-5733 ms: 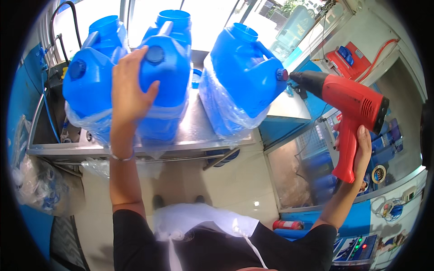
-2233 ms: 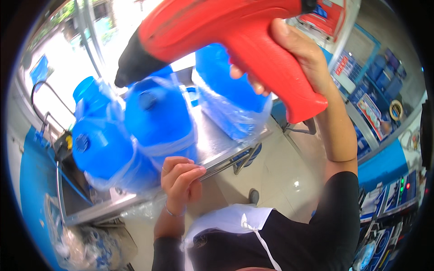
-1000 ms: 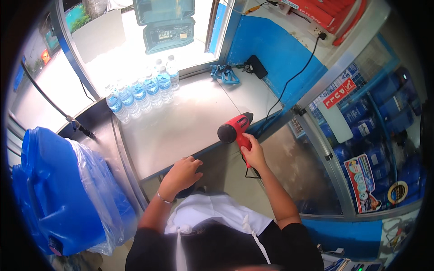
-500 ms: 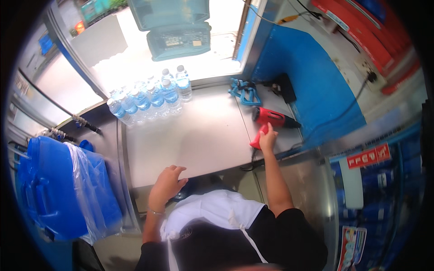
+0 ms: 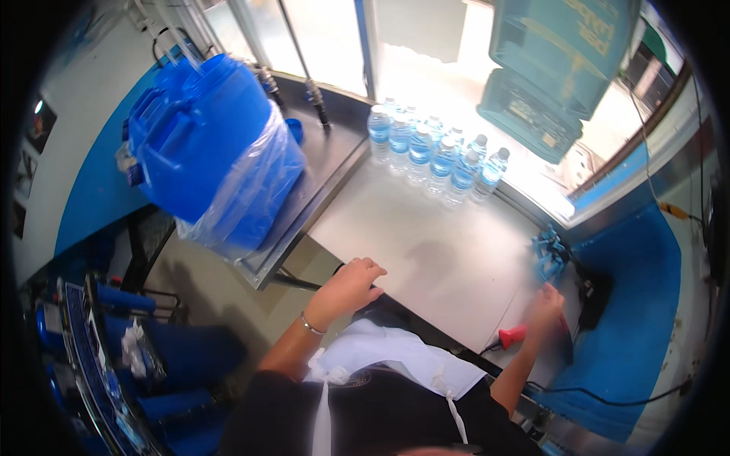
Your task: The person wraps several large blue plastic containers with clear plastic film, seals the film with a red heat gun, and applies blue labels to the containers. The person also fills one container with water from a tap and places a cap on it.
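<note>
**Heat gun parked on the counter, or just about?**

Using the water bottle cluster (image 5: 443,161) as home base. The red heat gun (image 5: 512,337) is to the right of it and closer to the person, on the near right end of the white counter (image 5: 395,235). Only the butt of its handle and a bit of red past the wrist really show, with the black cord (image 5: 493,347) coming off the butt. The right hand (image 5: 544,308) is over it, on that same side of the bottles, fingers toward some light-blue plastic pieces (image 5: 549,254). It's blurry, so I honestly can't make out whether those fingers are wrapped round the gun or off it.

The left hand (image 5: 348,289) is on the near-left side of the bottles, by the counter's front edge, loosely curled with nothing in it.

My read: this is the setting-down step, pretty much at its end. Next move probably calls for getting the fingers clear without snagging the cord or bumping those blue pieces. The nozzle's hidden, so no idea where it points. The bagged blue jug (image 5: 194,163) sits left of the bottles, well apart from both hands.
</note>
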`<state>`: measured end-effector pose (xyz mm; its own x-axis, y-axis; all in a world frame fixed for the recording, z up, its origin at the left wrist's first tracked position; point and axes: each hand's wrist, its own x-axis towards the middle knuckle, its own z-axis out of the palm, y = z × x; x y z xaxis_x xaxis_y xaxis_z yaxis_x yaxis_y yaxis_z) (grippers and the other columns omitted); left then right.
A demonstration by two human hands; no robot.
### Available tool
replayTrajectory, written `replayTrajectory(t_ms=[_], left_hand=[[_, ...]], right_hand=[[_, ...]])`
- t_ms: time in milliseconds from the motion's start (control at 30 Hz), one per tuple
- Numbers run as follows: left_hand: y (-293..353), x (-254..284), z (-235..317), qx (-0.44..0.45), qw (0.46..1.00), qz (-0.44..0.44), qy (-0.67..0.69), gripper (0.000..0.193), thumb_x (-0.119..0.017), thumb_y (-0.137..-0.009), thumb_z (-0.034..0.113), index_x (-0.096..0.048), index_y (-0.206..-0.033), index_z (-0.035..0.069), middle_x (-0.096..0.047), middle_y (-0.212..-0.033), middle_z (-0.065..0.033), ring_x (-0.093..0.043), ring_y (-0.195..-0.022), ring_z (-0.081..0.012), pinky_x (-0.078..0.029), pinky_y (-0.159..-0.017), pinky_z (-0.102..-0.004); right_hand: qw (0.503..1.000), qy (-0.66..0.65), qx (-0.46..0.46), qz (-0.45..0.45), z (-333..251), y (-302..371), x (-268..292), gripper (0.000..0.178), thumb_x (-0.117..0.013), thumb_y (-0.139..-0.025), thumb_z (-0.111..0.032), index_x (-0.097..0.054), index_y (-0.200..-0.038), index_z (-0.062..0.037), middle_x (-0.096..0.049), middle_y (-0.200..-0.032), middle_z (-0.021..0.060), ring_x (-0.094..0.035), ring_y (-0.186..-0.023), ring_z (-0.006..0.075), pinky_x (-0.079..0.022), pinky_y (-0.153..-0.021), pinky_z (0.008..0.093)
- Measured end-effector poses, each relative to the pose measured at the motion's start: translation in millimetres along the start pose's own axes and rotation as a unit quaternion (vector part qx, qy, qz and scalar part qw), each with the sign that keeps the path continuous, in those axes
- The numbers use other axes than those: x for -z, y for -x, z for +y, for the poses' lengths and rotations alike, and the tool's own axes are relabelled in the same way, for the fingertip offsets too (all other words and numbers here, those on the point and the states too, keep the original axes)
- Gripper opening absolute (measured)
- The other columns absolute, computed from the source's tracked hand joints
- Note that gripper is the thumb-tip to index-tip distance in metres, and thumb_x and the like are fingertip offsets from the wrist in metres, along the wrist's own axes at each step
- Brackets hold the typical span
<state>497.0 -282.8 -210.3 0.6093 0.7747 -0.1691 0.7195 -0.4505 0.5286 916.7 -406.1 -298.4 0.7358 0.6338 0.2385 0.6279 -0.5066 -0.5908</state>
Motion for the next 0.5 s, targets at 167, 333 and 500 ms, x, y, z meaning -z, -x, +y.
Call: replayTrajectory(t_ms=[167, 333, 500], left_hand=[[37, 29, -16, 0.053, 0.967, 0.25, 0.001, 0.037, -0.069, -0.08, 0.011, -0.064, -0.116, 0.003, -0.054, -0.13, -0.0189, -0.048, -0.123, -0.0366, -0.039, -0.105, -0.0446], [86, 72, -63, 0.151, 0.847, 0.492, -0.132, 0.042, -0.066, -0.08, 0.006, -0.06, -0.121, 0.004, -0.053, -0.13, -0.0187, -0.049, -0.121, -0.0372, -0.041, -0.102, -0.0458], [119, 104, -130, 0.189, 0.723, 0.63, -0.21, 0.064, -0.066, -0.08, 0.004, -0.045, -0.14, 0.007, -0.049, -0.134, -0.0197, -0.049, -0.121, -0.0376, -0.04, -0.103, -0.047]], right_hand=[[0.965, -0.088, 0.232, -0.086, -81, -12, -60, 0.024, -0.067, -0.084, -0.005, -0.067, -0.108, -0.004, -0.063, -0.092, 0.0137, -0.062, -0.069, 0.0213, -0.052, -0.063, 0.0332], [0.897, -0.176, 0.296, -0.278, -162, 21, -118, 0.025, -0.067, -0.083, -0.005, -0.067, -0.108, -0.0061, -0.063, -0.09, 0.0154, -0.063, -0.066, 0.0232, -0.053, -0.062, 0.0337], [0.807, -0.146, 0.384, -0.425, -216, 64, -138, 0.025, -0.069, -0.083, -0.009, -0.068, -0.108, -0.0085, -0.064, -0.091, 0.0135, -0.065, -0.07, 0.0248, -0.053, -0.067, 0.0356]])
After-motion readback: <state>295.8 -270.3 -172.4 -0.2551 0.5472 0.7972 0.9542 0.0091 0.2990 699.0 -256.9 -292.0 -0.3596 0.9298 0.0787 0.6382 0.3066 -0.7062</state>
